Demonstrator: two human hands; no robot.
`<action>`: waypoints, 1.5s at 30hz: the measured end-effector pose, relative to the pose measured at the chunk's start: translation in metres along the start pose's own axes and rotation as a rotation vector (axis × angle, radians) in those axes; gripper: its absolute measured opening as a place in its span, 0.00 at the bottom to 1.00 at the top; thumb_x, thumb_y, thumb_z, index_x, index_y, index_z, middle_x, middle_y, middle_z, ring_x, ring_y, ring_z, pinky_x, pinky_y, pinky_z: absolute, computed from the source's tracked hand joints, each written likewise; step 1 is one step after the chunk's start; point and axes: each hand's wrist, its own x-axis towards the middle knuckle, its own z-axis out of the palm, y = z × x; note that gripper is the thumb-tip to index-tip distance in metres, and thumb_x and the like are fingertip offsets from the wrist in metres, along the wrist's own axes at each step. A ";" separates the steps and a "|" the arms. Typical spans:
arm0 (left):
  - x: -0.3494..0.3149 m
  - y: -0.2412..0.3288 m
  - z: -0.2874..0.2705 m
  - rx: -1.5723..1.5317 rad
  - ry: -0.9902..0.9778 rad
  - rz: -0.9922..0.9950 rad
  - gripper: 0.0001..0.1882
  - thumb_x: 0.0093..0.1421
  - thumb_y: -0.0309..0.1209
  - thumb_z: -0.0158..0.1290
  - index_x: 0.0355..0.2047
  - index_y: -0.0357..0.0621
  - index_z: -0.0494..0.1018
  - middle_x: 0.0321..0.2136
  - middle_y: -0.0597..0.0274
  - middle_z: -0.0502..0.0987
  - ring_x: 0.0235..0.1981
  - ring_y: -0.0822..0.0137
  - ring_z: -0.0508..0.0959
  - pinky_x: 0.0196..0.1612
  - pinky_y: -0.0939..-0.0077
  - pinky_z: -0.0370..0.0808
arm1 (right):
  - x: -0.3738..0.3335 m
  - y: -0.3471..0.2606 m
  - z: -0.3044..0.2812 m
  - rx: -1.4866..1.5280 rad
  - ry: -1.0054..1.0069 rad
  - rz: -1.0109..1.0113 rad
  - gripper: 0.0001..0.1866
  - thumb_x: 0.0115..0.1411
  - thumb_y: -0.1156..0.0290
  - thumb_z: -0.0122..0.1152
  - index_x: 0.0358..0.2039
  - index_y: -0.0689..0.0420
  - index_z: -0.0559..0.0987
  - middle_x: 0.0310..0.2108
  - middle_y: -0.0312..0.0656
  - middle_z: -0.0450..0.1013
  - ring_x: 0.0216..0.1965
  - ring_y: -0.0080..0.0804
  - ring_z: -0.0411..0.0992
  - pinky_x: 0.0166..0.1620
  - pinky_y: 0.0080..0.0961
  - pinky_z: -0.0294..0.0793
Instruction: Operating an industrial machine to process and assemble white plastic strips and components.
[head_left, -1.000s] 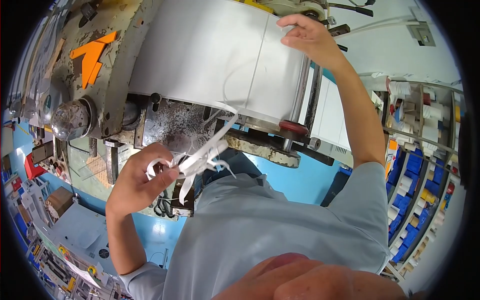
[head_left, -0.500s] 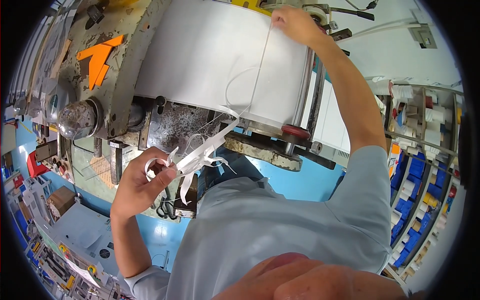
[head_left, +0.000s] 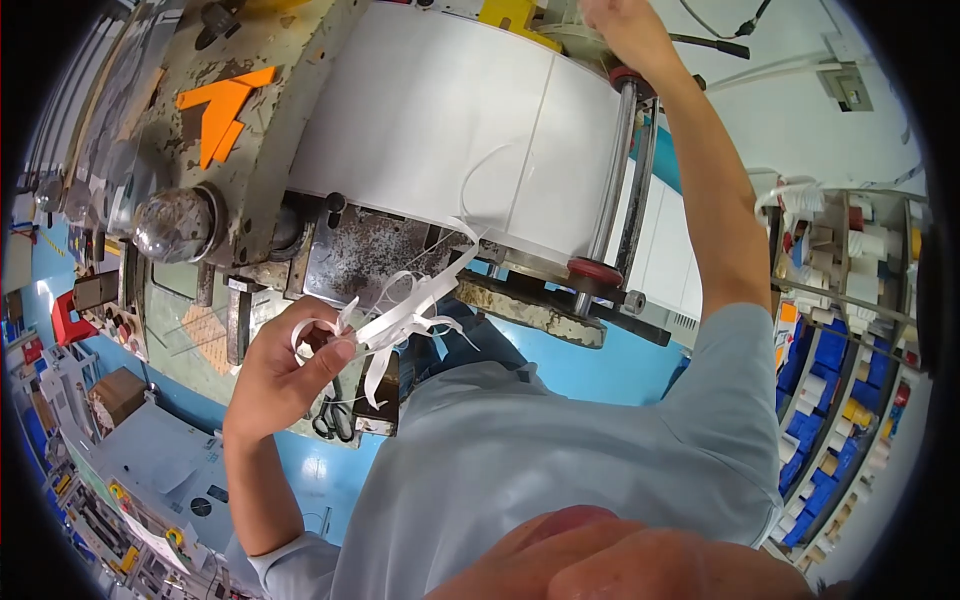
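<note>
A tangle of white strips [head_left: 405,318] is pinched between the thumb and fingers of my left hand [head_left: 295,370], in front of my body. Some strips curl around its fingers, and one end reaches up to the near edge of a wide white sheet [head_left: 420,120] on the machine. A thin straight line and a loose curved strand [head_left: 466,180] show on that sheet. My right hand [head_left: 630,35] is stretched out to the far right corner of the machine, beyond the sheet. The picture's top edge cuts off its fingertips, so whether it holds anything is hidden.
Metal rollers [head_left: 612,170] with red collars [head_left: 594,270] border the sheet on the right. A worn machine housing [head_left: 250,140] with an orange arrow stands at left. Black scissors [head_left: 333,418] lie below my left hand. Shelves [head_left: 850,340] with spools and blue bins stand at right.
My right hand has moved up and right, off the sheet's far edge to the machine's corner. My left hand stays nearly in place with the strips. The view has shifted slightly.
</note>
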 end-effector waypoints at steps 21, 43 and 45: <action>-0.005 0.000 0.002 -0.056 0.016 -0.037 0.05 0.61 0.23 0.54 0.35 0.38 0.69 0.27 0.69 0.72 0.27 0.79 0.67 0.31 0.82 0.65 | 0.015 0.055 -0.016 -0.739 -0.345 -0.511 0.13 0.48 0.64 0.61 0.35 0.55 0.78 0.33 0.43 0.75 0.36 0.42 0.73 0.43 0.36 0.71; -0.004 0.010 0.004 -0.056 0.044 -0.008 0.06 0.61 0.25 0.54 0.36 0.37 0.70 0.28 0.67 0.72 0.27 0.78 0.68 0.32 0.82 0.67 | 0.014 0.037 0.034 -0.479 -0.261 -0.339 0.13 0.56 0.64 0.60 0.40 0.56 0.79 0.34 0.45 0.78 0.38 0.43 0.76 0.42 0.34 0.74; -0.006 0.010 0.004 -0.050 0.053 -0.010 0.06 0.61 0.25 0.54 0.36 0.37 0.70 0.28 0.67 0.72 0.28 0.78 0.68 0.32 0.82 0.66 | 0.013 0.033 0.046 -0.604 -0.261 -0.345 0.11 0.57 0.64 0.59 0.39 0.55 0.79 0.34 0.45 0.77 0.37 0.43 0.75 0.41 0.35 0.74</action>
